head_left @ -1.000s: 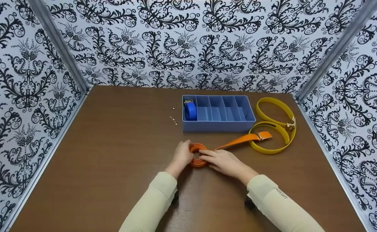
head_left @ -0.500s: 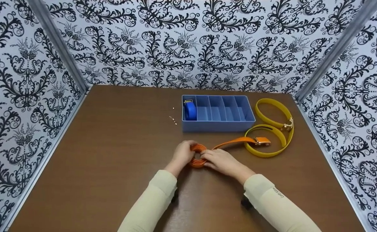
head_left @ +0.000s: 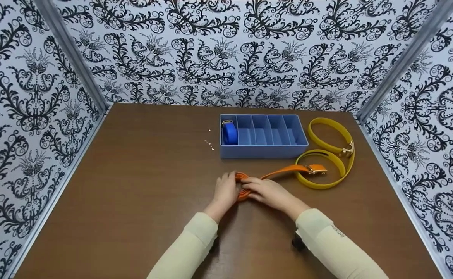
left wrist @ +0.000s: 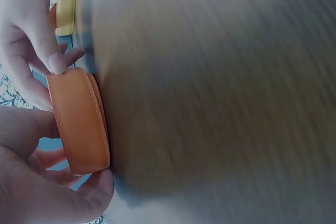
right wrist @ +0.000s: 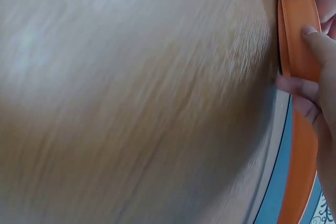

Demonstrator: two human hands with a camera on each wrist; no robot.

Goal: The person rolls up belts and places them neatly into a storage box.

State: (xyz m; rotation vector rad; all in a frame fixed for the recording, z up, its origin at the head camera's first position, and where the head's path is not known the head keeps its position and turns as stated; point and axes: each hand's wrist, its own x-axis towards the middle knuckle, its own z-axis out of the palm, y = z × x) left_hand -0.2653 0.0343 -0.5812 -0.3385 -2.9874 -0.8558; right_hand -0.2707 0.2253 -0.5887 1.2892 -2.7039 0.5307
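An orange belt (head_left: 243, 197) is wound in a coil standing on its edge on the table, between both hands. My left hand (head_left: 225, 190) grips the coil's left side; in the left wrist view its thumb and fingers (left wrist: 97, 190) curl round the orange strap (left wrist: 81, 124). On the opposite side my right hand (head_left: 271, 195) holds the coil, its thumb (right wrist: 311, 32) pressing the outer layer in the right wrist view. The belt's loose length runs right to a metal buckle end (head_left: 318, 169), overlapping a yellow belt (head_left: 325, 186). The palms are partly hidden.
Behind the hands stands a blue divided box (head_left: 265, 151), with a coiled blue belt (head_left: 231, 134) in its leftmost compartment. The yellow belt lies in two loops right of the box. Small pale specks (head_left: 210, 145) dot the brown table (head_left: 141, 174). Patterned walls enclose three sides.
My left hand has shifted its fingers further over the coil's left side. The orange buckle end has dropped slightly and turned, and the yellow belt's near loop has shifted a little.
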